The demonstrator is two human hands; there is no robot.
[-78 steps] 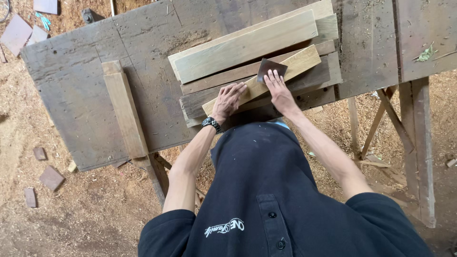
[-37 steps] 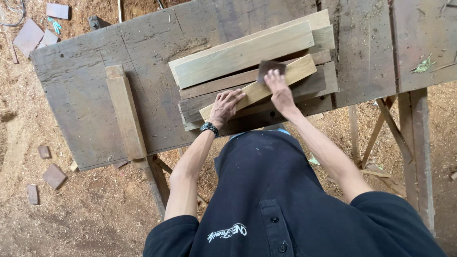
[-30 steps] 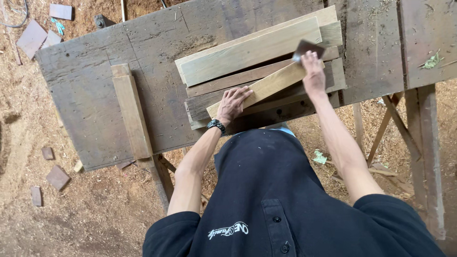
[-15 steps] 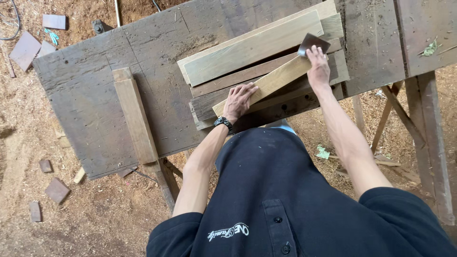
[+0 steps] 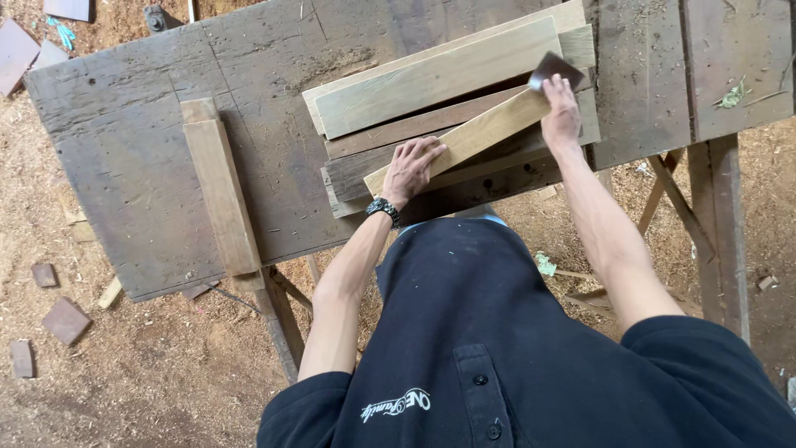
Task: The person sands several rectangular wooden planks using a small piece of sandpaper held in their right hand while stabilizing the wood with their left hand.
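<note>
A narrow pale wood strip (image 5: pixel 485 133) lies slanted on a stack of boards (image 5: pixel 431 79) on the worn grey workbench (image 5: pixel 141 158). My left hand (image 5: pixel 410 170), with a dark wristwatch, presses flat on the strip's near end. My right hand (image 5: pixel 562 112) is at the strip's far end, pressing a dark piece of sandpaper (image 5: pixel 554 68) against it.
A separate pale wood block (image 5: pixel 220 187) lies on the bench to the left. The bench stands on wooden trestle legs (image 5: pixel 721 224). Sawdust covers the ground, with wood offcuts (image 5: pixel 65 319) at lower left and flat scraps (image 5: pixel 16 50) at upper left.
My right hand slid the sandpaper from the middle of the strip up to its far end. My left hand stayed on the near end.
</note>
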